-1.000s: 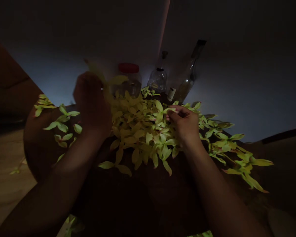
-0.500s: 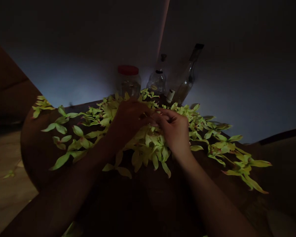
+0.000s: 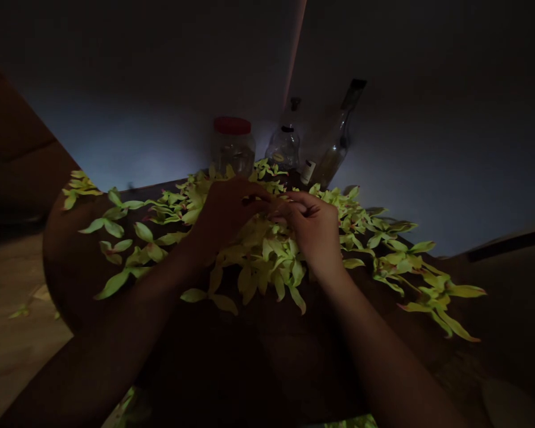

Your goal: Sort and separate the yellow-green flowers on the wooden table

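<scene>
Yellow-green flowers (image 3: 267,261) lie heaped and scattered over a dark round table (image 3: 66,255). Above the middle of the heap, my left hand (image 3: 232,211) and my right hand (image 3: 314,226) meet at the fingertips. The fingers of both hands are pinched together. Whatever lies between them is too small and dim to make out. Some blossoms below the hands hang toward the near side, and my left hand and forearm hide part of the heap.
Behind the flowers stand a jar with a red lid (image 3: 232,145), a round clear bottle (image 3: 285,145) and a tall tilted bottle (image 3: 336,148), near the wall (image 3: 151,142). A few flower pieces (image 3: 20,311) lie on the floor at left.
The fingers of both hands have shifted slightly while staying together at the fingertips. The view has moved a little, and more green shows at the bottom edge.
</scene>
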Tool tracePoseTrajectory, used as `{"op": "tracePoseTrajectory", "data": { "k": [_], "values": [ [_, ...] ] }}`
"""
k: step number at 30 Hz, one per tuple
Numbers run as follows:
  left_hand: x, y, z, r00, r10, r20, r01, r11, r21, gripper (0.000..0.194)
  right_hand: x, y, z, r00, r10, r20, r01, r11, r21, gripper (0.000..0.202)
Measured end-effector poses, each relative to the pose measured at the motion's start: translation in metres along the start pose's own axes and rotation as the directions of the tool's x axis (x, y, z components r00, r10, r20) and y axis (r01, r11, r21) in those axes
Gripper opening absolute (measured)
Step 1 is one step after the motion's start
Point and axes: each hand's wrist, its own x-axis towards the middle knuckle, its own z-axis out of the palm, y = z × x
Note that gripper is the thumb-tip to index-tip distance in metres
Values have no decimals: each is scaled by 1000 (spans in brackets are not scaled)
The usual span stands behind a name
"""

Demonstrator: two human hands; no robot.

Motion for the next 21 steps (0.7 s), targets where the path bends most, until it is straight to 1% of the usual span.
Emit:
{"op": "tracePoseTrajectory", "data": {
  "k": [2,3,5,7,9,10,13,15,17,18,19,21],
  "values": [
    [0,-1,0,1000,-12,0,12,1000,-26,5,0,0,0,1000,6,7,-6,1000,25,19],
    [0,-2,0,1000,5,-9,-5,1000,-24,4,1,0,0,1000,9,8,-9,999,38,19],
    [0,-2,1,994,104,-36,-104,995,13,8,1,0,0,1000,18,1,-18,999,46,19],
    [-1,-2,3,968,244,-55,-238,966,105,11,1,-1,-1,999,33,-17,-33,999,29,20],
    [-3,0,4,940,339,-25,-324,916,237,10,1,-1,-1,999,34,-20,-34,999,3,20],
    [-4,1,5,934,357,9,-343,889,302,9,0,-1,-1,999,31,-13,-31,999,-7,19],
    [-7,4,7,929,354,107,-365,825,432,12,-1,0,0,999,40,35,-40,999,0,19],
    [-8,4,9,930,345,126,-364,819,442,11,-1,0,0,997,46,64,-47,999,20,21],
    [-7,5,11,940,331,86,-338,868,364,9,0,0,0,997,35,63,-36,999,12,21],
    [-7,5,11,951,304,51,-305,907,290,9,1,1,-1,998,28,52,-28,1000,-5,22],
    [-5,6,10,967,253,7,-249,948,198,9,3,1,-3,999,22,34,-21,999,-27,23],
    [-2,7,7,992,74,-103,-74,997,0,11,6,3,-7,1000,19,-4,-19,998,-66,27]
  ]
}}
